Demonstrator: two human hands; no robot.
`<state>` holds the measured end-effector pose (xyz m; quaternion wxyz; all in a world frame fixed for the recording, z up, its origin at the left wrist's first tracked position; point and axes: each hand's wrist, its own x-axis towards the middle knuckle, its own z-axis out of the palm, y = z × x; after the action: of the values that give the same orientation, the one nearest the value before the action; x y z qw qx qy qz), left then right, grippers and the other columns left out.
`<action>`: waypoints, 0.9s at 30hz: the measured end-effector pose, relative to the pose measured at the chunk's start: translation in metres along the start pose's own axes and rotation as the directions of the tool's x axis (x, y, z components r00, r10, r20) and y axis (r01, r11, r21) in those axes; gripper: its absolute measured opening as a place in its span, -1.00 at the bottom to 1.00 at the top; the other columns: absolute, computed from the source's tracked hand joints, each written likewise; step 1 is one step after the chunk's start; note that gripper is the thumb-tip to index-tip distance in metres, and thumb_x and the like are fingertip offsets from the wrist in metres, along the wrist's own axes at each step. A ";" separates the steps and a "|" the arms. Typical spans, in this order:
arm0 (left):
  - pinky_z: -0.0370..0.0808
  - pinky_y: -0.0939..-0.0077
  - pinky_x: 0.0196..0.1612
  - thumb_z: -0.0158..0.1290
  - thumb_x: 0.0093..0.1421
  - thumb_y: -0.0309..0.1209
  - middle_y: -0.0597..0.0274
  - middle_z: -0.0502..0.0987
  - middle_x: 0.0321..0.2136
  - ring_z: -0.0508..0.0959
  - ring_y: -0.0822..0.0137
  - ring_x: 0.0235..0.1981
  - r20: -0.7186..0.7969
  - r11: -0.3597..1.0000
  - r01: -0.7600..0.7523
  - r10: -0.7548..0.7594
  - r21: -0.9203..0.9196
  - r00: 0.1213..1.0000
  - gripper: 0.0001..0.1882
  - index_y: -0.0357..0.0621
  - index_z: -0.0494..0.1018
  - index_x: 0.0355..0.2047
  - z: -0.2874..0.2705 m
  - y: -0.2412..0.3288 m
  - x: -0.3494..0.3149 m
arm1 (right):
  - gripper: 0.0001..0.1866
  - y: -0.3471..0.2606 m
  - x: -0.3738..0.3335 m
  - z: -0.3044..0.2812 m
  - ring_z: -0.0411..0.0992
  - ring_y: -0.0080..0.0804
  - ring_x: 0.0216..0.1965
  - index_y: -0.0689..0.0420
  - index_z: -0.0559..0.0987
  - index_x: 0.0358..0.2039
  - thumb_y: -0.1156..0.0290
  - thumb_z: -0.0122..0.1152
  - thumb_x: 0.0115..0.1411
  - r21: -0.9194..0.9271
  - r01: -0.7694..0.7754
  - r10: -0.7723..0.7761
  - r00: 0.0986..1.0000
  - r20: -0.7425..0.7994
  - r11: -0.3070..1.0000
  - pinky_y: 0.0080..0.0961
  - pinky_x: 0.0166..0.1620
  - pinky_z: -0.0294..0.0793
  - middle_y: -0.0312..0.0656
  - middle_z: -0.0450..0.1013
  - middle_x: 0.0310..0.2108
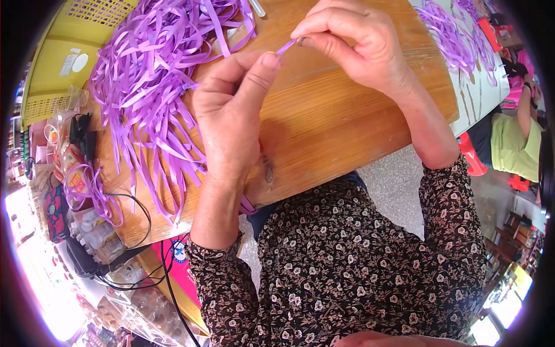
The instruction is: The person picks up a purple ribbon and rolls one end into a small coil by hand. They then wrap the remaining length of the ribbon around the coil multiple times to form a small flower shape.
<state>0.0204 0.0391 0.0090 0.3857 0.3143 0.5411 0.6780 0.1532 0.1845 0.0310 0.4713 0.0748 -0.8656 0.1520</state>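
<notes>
A short stretch of purple ribbon (286, 47) spans the small gap between my two hands above the wooden table. My left hand (228, 110) pinches one side of it between thumb and forefinger. From the other side, my right hand (361, 49) grips it with thumb and fingertips pressed together. Beside my left hand lies a large tangled heap of purple ribbons (150, 87), with many loose ends trailing toward the table's near edge. A bit of purple ribbon (247, 205) also shows at that edge, by my left wrist; the rest of it is hidden.
The wooden table (341, 136) has a yellow plastic basket (60, 63) at its far left. Black cables (167, 272) hang off the near left corner. More purple ribbons (451, 34) lie on a white surface at the right. Another person (517, 139) in yellow-green is beyond it.
</notes>
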 end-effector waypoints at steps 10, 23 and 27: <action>0.00 0.72 -0.65 -0.08 0.25 -0.39 0.53 0.12 -0.72 0.03 0.61 -0.73 0.147 0.935 0.046 0.007 -0.352 0.989 -0.82 -0.22 0.46 -0.29 0.008 0.008 0.001 | -0.59 -0.008 -0.012 0.025 0.35 -0.58 -0.14 0.16 0.43 -0.03 0.55 0.19 0.06 0.585 -0.675 0.586 0.718 0.377 0.450 -0.60 -0.07 0.36 -0.34 0.42 -0.14; 0.04 0.67 -0.59 -0.09 0.26 -0.37 0.48 0.13 -0.68 0.06 0.58 -0.67 0.098 0.783 -0.065 0.159 -0.618 0.982 -0.81 -0.21 0.42 -0.24 0.003 0.022 -0.002 | -0.43 -0.035 -0.004 0.034 0.40 -0.52 -0.25 0.25 0.31 0.07 0.48 0.28 0.04 0.489 -0.871 0.217 0.467 0.857 -0.058 -0.55 -0.17 0.41 -0.27 0.42 -0.30; 0.00 0.67 -0.63 -0.05 0.24 -0.39 0.52 0.09 -0.71 0.03 0.59 -0.70 0.060 0.712 -0.071 0.156 -0.698 0.986 -0.86 -0.17 0.44 -0.30 -0.012 0.021 0.007 | -0.74 -0.020 0.000 0.010 0.40 -0.61 -0.39 0.25 0.51 -0.18 0.58 0.18 0.06 0.382 -0.905 0.410 0.425 0.807 0.186 -0.63 -0.30 0.42 -0.31 0.46 -0.45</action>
<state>0.0031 0.0370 0.0275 0.4631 0.2180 0.2045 0.8344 0.1511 0.1621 0.0302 -0.0058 -0.0911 -0.7193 0.6887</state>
